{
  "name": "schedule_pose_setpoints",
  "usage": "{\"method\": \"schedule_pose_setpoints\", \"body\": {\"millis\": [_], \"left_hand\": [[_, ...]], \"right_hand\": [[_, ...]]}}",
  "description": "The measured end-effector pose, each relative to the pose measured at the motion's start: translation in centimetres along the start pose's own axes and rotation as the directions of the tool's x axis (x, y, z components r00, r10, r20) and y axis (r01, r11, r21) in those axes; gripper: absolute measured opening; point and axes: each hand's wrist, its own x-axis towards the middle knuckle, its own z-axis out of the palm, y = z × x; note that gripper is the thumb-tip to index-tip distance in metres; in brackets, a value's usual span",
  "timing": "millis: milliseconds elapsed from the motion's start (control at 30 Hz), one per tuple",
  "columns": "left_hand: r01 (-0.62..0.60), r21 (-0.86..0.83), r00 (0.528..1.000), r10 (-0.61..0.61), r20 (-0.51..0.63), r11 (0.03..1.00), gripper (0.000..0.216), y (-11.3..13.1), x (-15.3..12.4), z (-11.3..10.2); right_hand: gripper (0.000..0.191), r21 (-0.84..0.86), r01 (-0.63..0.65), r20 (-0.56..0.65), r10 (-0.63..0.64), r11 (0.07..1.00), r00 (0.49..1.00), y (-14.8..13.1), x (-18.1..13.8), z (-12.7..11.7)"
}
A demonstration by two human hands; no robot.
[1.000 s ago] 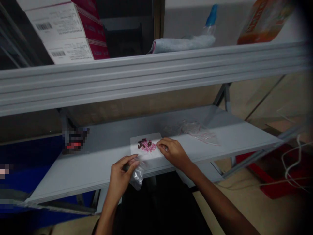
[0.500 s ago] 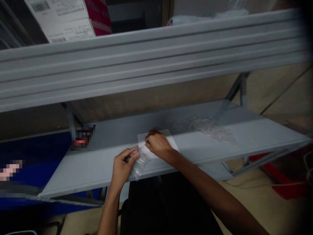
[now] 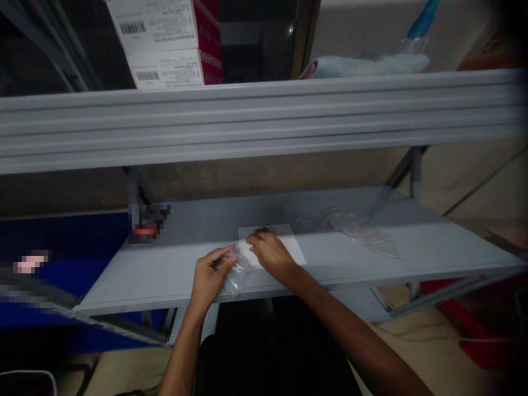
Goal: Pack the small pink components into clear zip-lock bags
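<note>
My left hand (image 3: 211, 273) pinches a small clear plastic bag (image 3: 236, 278) between thumb and fingers, close to the front edge of the grey shelf board (image 3: 157, 275). Just to its right lies a white sheet (image 3: 293, 245), flat on the board. Over this sheet my right hand (image 3: 269, 250) is closed, with its fingers curled down. Whatever its fingertips hold, if anything, is hidden. Farther right, a loose pile of clear plastic bags (image 3: 350, 223) with reddish edge lines rests on the board.
A ridged grey shelf beam (image 3: 247, 124) crosses above my hands. White and red boxes (image 3: 165, 49) and a pale plastic-wrapped bundle (image 3: 367, 65) are on the upper level. A blurred dark and red item (image 3: 149, 225) is at the board's left end.
The view has levelled and tilted up, showing more of the boxes. My left hand keeps its pinch on the bag; the right hand's fingers have shifted slightly over the sheet.
</note>
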Motion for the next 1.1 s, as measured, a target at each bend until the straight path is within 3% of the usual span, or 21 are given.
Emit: {"method": "schedule_pose_setpoints", "body": {"millis": [167,433,533,600,700,767,800,967,1100], "left_hand": [[-0.002,0.021,1.0,0.001,0.01,1.0,0.034,-0.4,0.0,-0.1],[-0.009,0.018,1.0,0.009,0.011,1.0,0.037,-0.9,0.2,0.0],[-0.014,0.018,1.0,0.014,0.007,1.0,0.036,-0.7,0.2,0.1],[-0.015,0.027,1.0,0.015,0.009,1.0,0.036,-0.7,0.2,0.1],[-0.015,0.034,1.0,0.014,0.024,0.999,0.035,-0.6,0.1,0.0],[-0.016,0.034,0.999,0.015,0.042,0.999,0.035,-0.5,0.2,0.1],[-0.019,0.031,0.999,0.017,0.051,0.999,0.035,-0.5,0.2,0.1],[-0.032,0.032,0.997,0.029,0.075,0.999,0.033,-0.3,0.3,0.4],[-0.015,0.039,0.998,0.013,0.059,0.999,0.029,-0.3,0.1,0.4]], "right_hand": [[0.016,-0.003,0.007,0.013,-0.007,1.0,1.0,-0.1,-0.4,0.6],[0.025,0.035,0.024,-0.107,-0.021,0.999,0.994,0.3,-1.8,1.2],[0.024,0.168,0.037,-0.167,-0.009,0.985,0.986,-0.1,-2.0,0.1],[0.021,0.394,0.052,-0.223,0.041,0.918,0.974,-0.6,-1.9,-0.9],[0.018,0.747,0.064,-0.203,0.135,0.661,0.97,-1.6,-1.7,-2.0],[0.02,0.858,0.052,-0.15,0.152,0.511,0.977,-2.2,-1.6,-2.3],[0.02,0.876,0.046,-0.138,0.156,0.48,0.978,-2.4,-1.6,-2.3],[0.019,0.819,0.035,-0.152,0.157,0.573,0.976,-3.2,-1.8,-2.0],[0.017,0.726,0.046,-0.23,0.18,0.686,0.956,-1.5,-3.1,-2.5]]}}
